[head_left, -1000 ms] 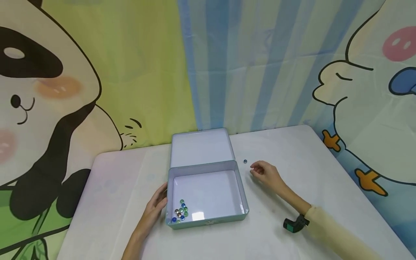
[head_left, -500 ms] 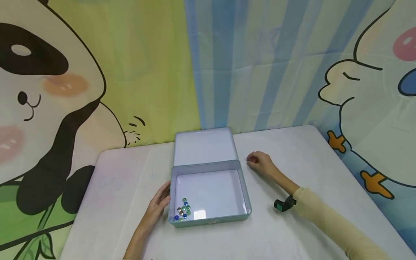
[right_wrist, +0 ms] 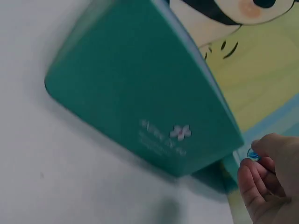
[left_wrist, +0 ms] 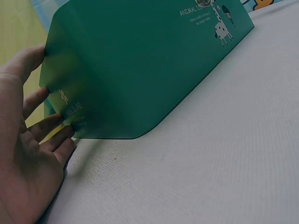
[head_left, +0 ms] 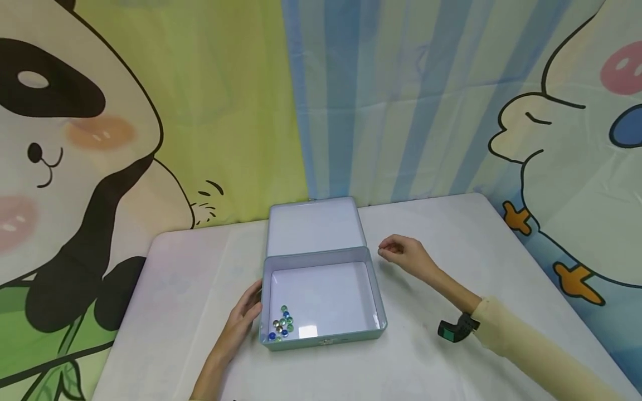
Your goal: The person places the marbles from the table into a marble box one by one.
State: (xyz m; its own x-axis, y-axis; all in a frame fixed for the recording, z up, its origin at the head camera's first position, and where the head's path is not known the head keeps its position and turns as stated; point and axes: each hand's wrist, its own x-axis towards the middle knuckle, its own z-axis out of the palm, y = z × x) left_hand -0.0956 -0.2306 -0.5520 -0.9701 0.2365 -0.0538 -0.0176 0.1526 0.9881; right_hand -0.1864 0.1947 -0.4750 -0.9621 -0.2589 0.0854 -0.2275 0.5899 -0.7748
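Observation:
In the head view, an opened green tin box with a pale inside sits on the white table. Several glass marbles, blue, green and amber, cluster in its front left corner. My left hand rests against the box's left wall, thumb and fingertips touching the green side in the left wrist view. To the right of the box, my right hand pinches a blue marble between thumb and fingers, above the table. In the head view those fingers mostly hide that marble.
The box's lid lies folded back behind it, close to the curtain. White cloth covers the table, and printed cartoon hangings border its back and right side. A black device sits on my right wrist.
My right hand moves left to the lone marble beside the box, picks it up, then lifts slightly. My left hand stays at the box while the head view shifts a little.

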